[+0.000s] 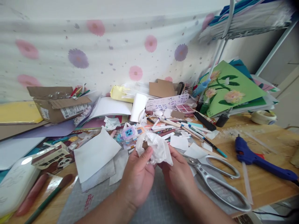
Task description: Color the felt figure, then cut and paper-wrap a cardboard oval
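Both my hands hold a crumpled white tissue [156, 146] above a grey cutting mat [161, 202] at the front of a cluttered wooden desk. My left hand [137, 179] pinches its left side with thumb and fingers closed. My right hand [178, 175] grips its right underside, fingers curled. Flat white tissue sheets [95, 155] lie just left of my hands. Large silver scissors [217, 177] lie right of my right hand.
A blue glue gun [257, 158] lies at the right. Pens and pencils [184, 127] are scattered behind the tissue. A cardboard box [58, 104] stands back left, a green flower card [231, 90] back right, a tape roll [263, 116] beyond it.
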The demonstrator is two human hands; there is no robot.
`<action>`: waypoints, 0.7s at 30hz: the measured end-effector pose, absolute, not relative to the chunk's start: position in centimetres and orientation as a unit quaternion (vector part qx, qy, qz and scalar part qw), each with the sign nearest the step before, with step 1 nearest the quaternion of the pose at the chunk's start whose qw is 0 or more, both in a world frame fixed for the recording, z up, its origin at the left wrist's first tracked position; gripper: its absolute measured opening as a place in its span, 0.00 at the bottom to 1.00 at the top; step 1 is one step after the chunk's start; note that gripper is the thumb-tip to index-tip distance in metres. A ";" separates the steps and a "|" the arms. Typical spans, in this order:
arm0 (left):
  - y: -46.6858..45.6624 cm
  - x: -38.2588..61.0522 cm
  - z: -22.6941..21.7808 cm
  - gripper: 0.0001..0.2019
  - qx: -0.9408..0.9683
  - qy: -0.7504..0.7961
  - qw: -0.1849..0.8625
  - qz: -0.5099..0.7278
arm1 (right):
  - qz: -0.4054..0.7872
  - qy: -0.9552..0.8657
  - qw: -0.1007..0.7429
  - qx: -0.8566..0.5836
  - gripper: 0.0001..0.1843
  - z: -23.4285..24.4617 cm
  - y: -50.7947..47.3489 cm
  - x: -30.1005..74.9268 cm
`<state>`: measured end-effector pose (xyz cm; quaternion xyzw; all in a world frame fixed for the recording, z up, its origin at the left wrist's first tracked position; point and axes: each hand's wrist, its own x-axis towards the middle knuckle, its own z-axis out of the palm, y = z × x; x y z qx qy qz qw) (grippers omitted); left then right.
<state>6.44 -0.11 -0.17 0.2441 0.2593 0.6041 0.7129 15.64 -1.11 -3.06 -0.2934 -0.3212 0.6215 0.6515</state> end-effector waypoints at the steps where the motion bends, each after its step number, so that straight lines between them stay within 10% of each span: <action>1: 0.1 6.3 -0.1 0.16 0.251 0.261 0.703 0.612 | 0.637 -0.324 0.642 -0.279 0.10 -3.0 -1.1 15.8; 21: 0.4 5.3 0.6 0.14 0.282 0.372 0.697 0.544 | 0.574 -0.299 0.673 -0.358 0.04 -2.2 -0.2 18.4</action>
